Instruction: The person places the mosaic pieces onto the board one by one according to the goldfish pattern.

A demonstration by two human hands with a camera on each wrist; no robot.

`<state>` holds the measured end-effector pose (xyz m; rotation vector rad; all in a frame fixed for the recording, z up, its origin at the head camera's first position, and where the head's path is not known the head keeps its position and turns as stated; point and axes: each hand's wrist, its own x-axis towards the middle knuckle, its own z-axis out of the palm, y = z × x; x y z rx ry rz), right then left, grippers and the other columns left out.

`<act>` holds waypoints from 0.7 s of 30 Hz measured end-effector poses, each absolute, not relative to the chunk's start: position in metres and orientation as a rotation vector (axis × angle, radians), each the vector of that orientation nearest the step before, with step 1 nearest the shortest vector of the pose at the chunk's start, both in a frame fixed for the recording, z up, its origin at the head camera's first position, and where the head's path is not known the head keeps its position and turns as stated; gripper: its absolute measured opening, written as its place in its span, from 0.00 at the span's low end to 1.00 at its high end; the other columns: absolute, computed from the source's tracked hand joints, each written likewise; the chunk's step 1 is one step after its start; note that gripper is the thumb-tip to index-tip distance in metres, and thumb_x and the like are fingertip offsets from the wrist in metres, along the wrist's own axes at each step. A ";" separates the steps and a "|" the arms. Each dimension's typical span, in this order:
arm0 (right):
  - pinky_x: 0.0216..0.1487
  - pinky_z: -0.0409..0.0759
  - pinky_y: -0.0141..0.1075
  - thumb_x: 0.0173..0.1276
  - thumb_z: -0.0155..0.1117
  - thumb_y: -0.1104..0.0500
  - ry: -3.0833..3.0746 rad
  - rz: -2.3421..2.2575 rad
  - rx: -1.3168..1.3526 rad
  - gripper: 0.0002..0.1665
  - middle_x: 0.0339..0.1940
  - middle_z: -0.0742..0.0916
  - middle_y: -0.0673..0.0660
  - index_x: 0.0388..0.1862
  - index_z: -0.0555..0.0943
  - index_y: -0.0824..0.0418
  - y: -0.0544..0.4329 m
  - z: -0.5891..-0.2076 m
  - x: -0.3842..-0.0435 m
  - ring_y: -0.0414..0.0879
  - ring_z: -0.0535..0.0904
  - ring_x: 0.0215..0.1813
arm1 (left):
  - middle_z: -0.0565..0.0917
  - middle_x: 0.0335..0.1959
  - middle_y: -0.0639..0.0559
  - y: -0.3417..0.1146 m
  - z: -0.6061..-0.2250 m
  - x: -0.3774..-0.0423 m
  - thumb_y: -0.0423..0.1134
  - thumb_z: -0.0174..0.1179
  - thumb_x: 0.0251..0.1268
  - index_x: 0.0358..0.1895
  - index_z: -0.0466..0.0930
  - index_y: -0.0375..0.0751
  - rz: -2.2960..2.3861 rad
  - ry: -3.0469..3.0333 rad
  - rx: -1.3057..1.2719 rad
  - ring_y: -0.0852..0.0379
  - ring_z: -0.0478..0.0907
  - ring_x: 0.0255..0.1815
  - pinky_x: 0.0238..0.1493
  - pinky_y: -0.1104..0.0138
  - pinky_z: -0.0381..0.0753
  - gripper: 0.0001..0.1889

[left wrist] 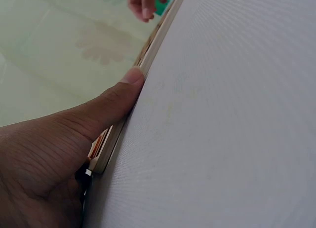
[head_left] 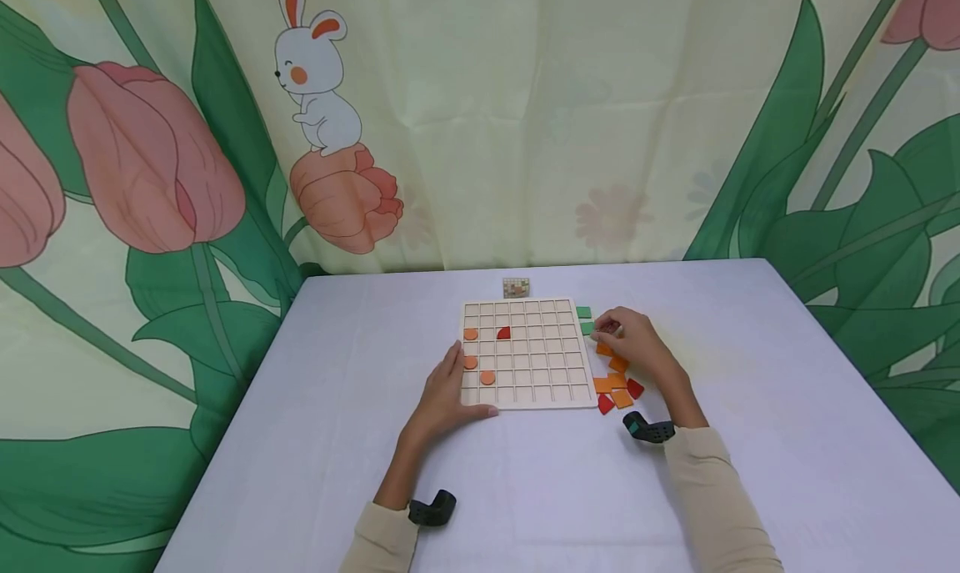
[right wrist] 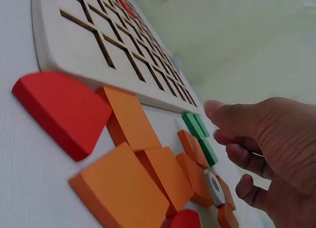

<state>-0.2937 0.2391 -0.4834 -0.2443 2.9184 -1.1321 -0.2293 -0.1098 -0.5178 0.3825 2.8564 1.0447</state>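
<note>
A wooden grid board (head_left: 547, 360) lies flat on the table. My left hand (head_left: 442, 396) holds its near left corner, fingers along the left side and thumb on the front edge; the left wrist view shows that thumb (left wrist: 111, 102) along the rim. Several orange discs (head_left: 487, 378) and one red quarter-round piece (head_left: 504, 333) sit in the board's cells. Beyond the right edge, my right hand (head_left: 633, 338) hovers by the green pieces (head_left: 587, 329), fingers loosely bent. In the right wrist view, nothing shows between that hand's thumb and fingers (right wrist: 254, 161).
Orange pieces (head_left: 621, 399) and red pieces (head_left: 635, 388) lie loose right of the board, some overlapping. Among them is a white piece with a dark centre (right wrist: 215, 187). A small patterned card (head_left: 516, 288) lies behind the board. A printed curtain (head_left: 480, 123) hangs behind the table.
</note>
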 end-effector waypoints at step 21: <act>0.50 0.77 0.48 0.62 0.71 0.58 2.928 -0.841 -0.366 0.17 0.46 0.82 0.61 0.48 0.85 0.64 0.254 -0.488 -0.289 0.55 0.68 0.50 | 0.43 0.80 0.45 -0.108 -0.519 -0.231 0.64 0.75 0.40 0.79 0.41 0.37 1.058 2.849 0.368 0.43 0.48 0.78 0.71 0.49 0.58 0.69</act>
